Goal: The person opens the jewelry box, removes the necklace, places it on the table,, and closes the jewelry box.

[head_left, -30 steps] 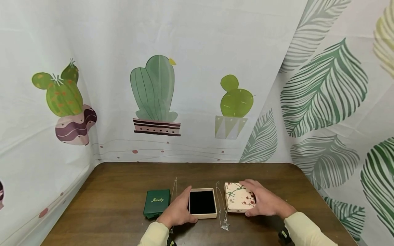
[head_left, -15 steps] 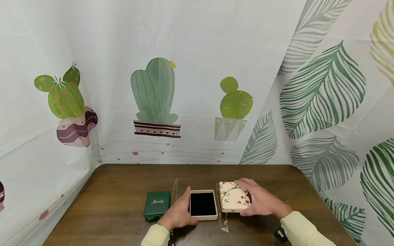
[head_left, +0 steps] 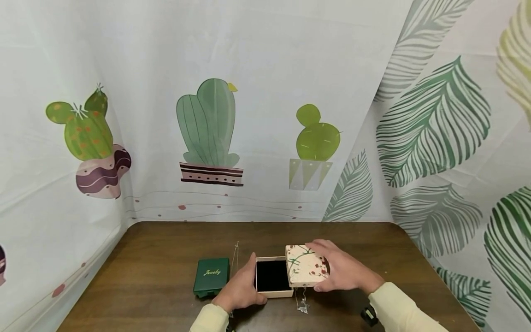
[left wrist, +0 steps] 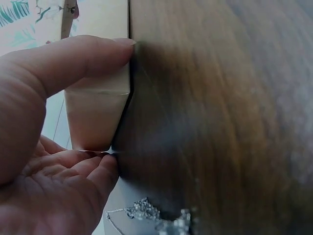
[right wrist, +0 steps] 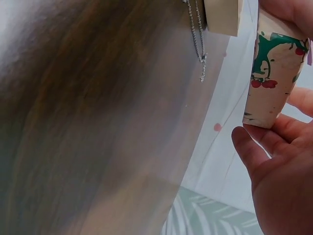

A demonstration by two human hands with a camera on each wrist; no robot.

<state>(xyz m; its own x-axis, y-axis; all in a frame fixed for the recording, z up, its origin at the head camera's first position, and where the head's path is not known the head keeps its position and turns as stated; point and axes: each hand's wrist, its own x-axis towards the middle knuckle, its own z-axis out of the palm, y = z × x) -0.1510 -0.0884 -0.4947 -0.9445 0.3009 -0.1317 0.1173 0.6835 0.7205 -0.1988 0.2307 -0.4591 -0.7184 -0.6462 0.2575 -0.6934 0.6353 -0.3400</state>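
My left hand (head_left: pixel 241 285) grips the left side of a cream box base (head_left: pixel 275 294) with black lining, which stands on the table. In the left wrist view the thumb lies along the base's wall (left wrist: pixel 95 115) and the fingers are at its corner. My right hand (head_left: pixel 345 269) holds a cream box lid (head_left: pixel 306 266) printed with red blossoms and green branches. The lid is raised off the table and, in the head view, overlaps the base's right part. In the right wrist view a gap shows between the lid (right wrist: pixel 274 78) and the base (right wrist: pixel 222 17).
A green jewelry box (head_left: pixel 211 275) stands left of the left hand. One silver necklace (head_left: pixel 235 256) lies between it and the base, partly hidden. A second necklace (head_left: pixel 303 304) lies right of the base, mostly under the lid. Patterned curtains (head_left: pixel 265 138) hang behind the wooden table (head_left: pixel 157 276).
My right hand has carried the lid leftward, from right of the second necklace to over the right part of the base. The left hand and the base have stayed in place.
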